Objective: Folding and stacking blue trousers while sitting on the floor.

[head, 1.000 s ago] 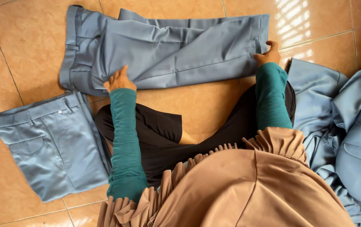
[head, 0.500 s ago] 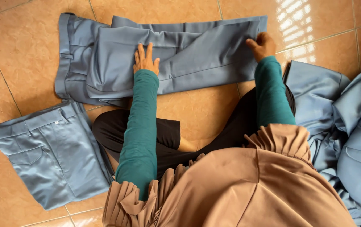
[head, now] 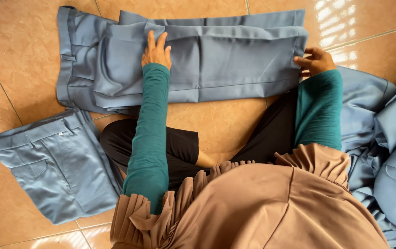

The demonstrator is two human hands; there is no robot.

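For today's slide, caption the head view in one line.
Left hand flat on grey-blue trousers spread on tiled floor; right hand pinches their hem end.

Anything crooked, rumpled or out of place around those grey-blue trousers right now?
Mostly tidy. The trousers lie folded flat on the tile floor, left hand pressing the middle, right hand at the hem end. Only the waistband end bunches in uneven layers. The folded pair sits neat; the pile beside the right arm is rumpled.

Garment heap (head: 391,152) runs off the right edge.
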